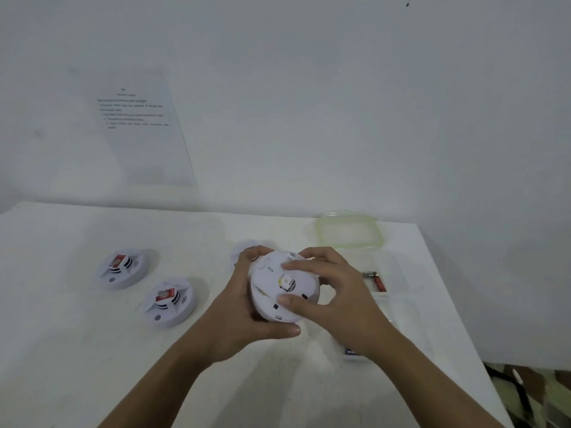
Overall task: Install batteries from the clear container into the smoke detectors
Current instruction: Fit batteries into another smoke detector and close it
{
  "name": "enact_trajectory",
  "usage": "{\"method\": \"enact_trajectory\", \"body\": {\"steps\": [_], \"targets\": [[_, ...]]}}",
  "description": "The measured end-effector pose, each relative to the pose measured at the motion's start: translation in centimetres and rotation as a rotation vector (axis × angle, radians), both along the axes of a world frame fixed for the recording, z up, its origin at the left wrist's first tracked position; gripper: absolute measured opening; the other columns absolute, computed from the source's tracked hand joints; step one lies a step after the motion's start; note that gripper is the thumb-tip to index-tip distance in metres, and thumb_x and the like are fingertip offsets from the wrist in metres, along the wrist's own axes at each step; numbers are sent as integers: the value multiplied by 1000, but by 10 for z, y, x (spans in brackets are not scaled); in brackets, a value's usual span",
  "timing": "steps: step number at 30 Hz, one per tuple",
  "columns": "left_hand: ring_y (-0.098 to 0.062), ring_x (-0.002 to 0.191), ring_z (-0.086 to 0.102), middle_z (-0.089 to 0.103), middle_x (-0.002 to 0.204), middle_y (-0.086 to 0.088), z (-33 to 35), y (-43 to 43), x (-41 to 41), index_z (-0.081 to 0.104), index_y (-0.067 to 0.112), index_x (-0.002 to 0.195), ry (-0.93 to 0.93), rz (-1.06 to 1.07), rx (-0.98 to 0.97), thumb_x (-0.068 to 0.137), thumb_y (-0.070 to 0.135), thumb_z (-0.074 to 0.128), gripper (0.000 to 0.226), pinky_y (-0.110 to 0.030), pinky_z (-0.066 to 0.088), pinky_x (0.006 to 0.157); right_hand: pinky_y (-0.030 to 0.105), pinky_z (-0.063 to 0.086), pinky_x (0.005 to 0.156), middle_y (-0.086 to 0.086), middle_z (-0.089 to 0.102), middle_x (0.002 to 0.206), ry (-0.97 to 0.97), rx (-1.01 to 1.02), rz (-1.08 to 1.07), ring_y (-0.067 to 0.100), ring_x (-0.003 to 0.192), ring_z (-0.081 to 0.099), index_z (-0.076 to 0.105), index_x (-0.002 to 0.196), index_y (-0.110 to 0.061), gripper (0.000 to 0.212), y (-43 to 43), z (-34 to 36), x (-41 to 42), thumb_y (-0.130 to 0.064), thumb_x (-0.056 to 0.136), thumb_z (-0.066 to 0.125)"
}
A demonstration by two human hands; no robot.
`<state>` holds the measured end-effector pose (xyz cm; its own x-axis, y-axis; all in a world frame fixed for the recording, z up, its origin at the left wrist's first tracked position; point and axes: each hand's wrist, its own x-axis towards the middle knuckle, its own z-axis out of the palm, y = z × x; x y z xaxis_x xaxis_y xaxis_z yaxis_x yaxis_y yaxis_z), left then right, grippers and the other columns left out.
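Note:
I hold a round white smoke detector (278, 291) above the white table (77, 350), its back side facing me. My left hand (244, 310) grips its left rim from below, thumb along the bottom edge. My right hand (327, 291) grips its right side, with thumb and fingertips on the back plate. Two more detectors (122, 268) (169, 301) lie on the left, each with a red battery showing in its open back. The clear container (383, 291) stands right of my hands with a red battery (377, 281) inside.
The container's greenish lid (349, 231) lies behind it near the wall. Another white round part (247, 247) peeks out behind my left hand. A printed sheet (139, 125) hangs on the wall. The table's right edge (457, 304) drops to a cluttered floor.

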<state>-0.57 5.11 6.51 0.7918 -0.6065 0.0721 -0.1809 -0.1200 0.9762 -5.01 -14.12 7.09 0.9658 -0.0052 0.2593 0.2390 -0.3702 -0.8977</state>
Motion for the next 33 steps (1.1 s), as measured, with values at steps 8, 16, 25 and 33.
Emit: {"method": "enact_trajectory", "body": {"steps": [8, 16, 25, 33], "targets": [[-19, 135, 52, 54, 142, 12, -12, -3, -9, 35, 35, 147, -94, 88, 60, 70, 13, 92, 99, -45, 54, 103, 12, 48, 80, -25, 55, 117, -22, -95, -30, 1, 118, 53, 66, 114, -46, 52, 2, -3, 0, -41, 69, 90], [-25, 130, 55, 58, 140, 5, -13, -1, 0, 40, 32, 145, -116, 88, 91, 70, 16, 92, 93, -48, 54, 102, 7, 42, 78, -23, 54, 108, -31, -187, -33, 3, 108, 54, 70, 113, -34, 56, 5, 0, 10, -48, 63, 91], [-26, 120, 63, 64, 128, -2, 1, 8, 17, 45, 25, 141, -115, -56, 116, 68, 5, 92, 89, -47, 59, 94, 11, 40, 77, -11, 60, 103, 53, -161, 127, 8, 96, 56, 63, 106, -31, 51, -1, 11, 25, -32, 66, 94], [-19, 128, 56, 58, 135, 10, -11, 18, 27, 39, 34, 144, -173, 19, 163, 68, 13, 94, 96, -41, 56, 100, 17, 49, 74, -15, 67, 101, 74, -137, 103, 6, 95, 61, 62, 110, -31, 42, 8, 8, 32, -26, 77, 86]]}}
